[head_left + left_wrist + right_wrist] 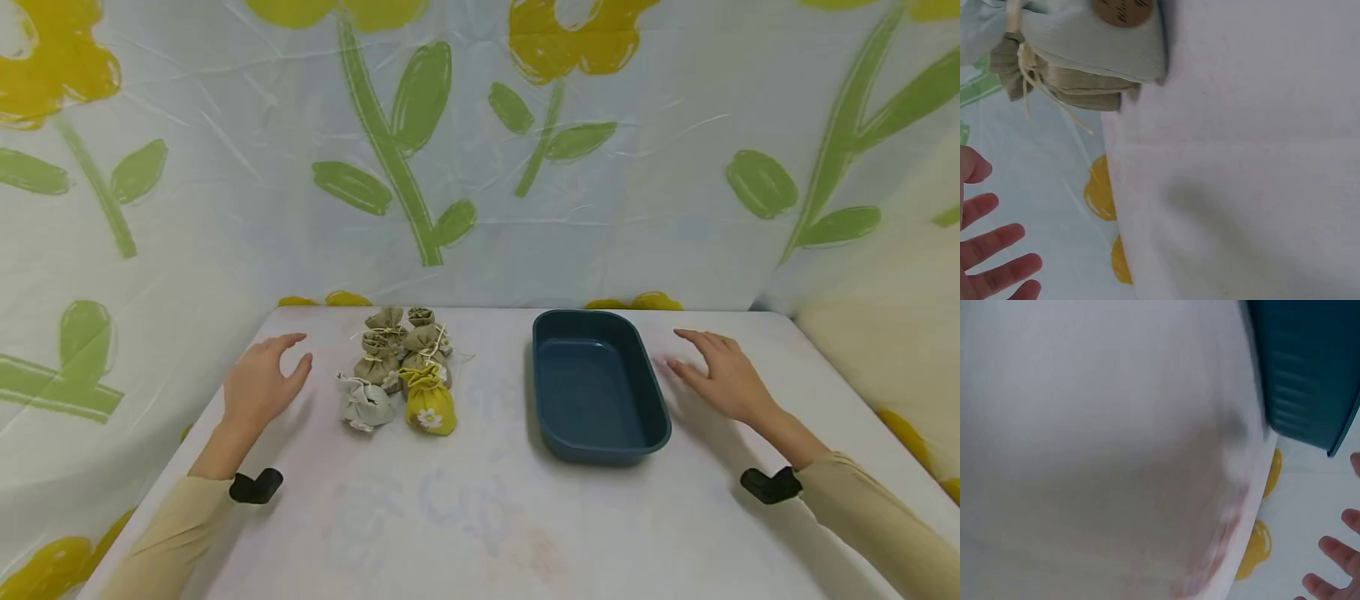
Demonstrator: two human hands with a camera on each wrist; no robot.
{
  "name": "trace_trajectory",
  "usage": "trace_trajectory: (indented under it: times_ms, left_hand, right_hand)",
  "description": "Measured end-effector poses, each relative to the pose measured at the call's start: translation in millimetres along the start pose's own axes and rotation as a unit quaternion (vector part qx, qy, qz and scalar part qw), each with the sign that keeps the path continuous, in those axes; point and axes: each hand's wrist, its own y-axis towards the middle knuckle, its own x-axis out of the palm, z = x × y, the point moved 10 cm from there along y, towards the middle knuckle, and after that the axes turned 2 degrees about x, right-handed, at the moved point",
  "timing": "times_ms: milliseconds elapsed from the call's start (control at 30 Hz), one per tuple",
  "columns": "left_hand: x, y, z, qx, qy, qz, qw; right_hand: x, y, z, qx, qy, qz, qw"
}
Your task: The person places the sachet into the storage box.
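On the left of the white table, my left hand hovers with relaxed, spread fingers and holds nothing. Just right of it stands a cluster of small drawstring pouches: a pale grey-green pouch and a yellow pouch with a white daisy in front, several brown pouches behind. In the left wrist view the pale pouch bears a round brown label. A dark teal rectangular bin sits right of centre, its inside bare. Beside its right wall, my right hand is held with loose fingers and nothing in them.
The white table spans the space, with a bare stretch between the pouches and the bin. Flower-printed cloth hangs behind the table and along both sides. A black band piece sits at each wrist.
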Motion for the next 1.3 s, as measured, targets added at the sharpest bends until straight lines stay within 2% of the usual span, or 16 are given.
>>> trace_trajectory:
  times_ms: [100, 233, 367, 467, 533, 633, 733, 833, 933, 1133, 1300]
  left_hand:
    - [-2.6, 2.8, 2.7, -0.024, -0.029, -0.009, 0.9992]
    - [0.3, 1.8, 2.1, -0.069, -0.054, -0.049, 0.9949]
    - [10.7, -6.8, -2.4, -0.128, -0.082, -0.111, 0.9822]
    - [21.6, -14.8, -1.4, -0.141, -0.128, -0.152, 0.9699]
    - [30.2, -19.4, 2.0, -0.134, -0.175, -0.173, 0.9599]
    - [42.6, -25.5, 9.6, -0.106, -0.242, -0.198, 0.944]
    - [50.2, -32.2, 17.3, -0.076, -0.282, -0.212, 0.9327]
    - [52.9, -38.3, 23.0, -0.056, -0.298, -0.211, 0.9291]
    - [55.0, -42.6, 25.2, -0.046, -0.305, -0.205, 0.9287]
    - [60.2, -43.7, 26.8, -0.038, -0.308, -0.182, 0.9331]
    - [60.4, -42.8, 34.3, -0.03, -0.318, -0.164, 0.9334]
  right_hand:
    - [0.0, -1.3, 1.7, 0.02, 0.024, 0.0, 0.9995]
    - [2.5, -0.5, 1.1, 0.035, 0.055, -0.008, 0.9979]
    - [8.7, 2.4, -0.3, 0.059, 0.082, -0.037, 0.9943]
    - [15.4, 2.5, -0.8, 0.083, 0.101, -0.073, 0.9888]
    - [19.5, 2.0, -1.2, 0.098, 0.116, -0.095, 0.9838]
    - [25.1, 2.6, -3.4, 0.106, 0.145, -0.12, 0.9765]
    - [30.8, 3.9, -7.2, 0.11, 0.181, -0.137, 0.9676]
    - [36.2, 5.1, -10.8, 0.115, 0.209, -0.148, 0.9597]
    - [39.7, 6.8, -11.2, 0.122, 0.22, -0.151, 0.956]
    - [39.7, 9.9, -10.3, 0.134, 0.227, -0.149, 0.953]
    - [40.3, 12.6, -11.0, 0.14, 0.257, -0.154, 0.9438]
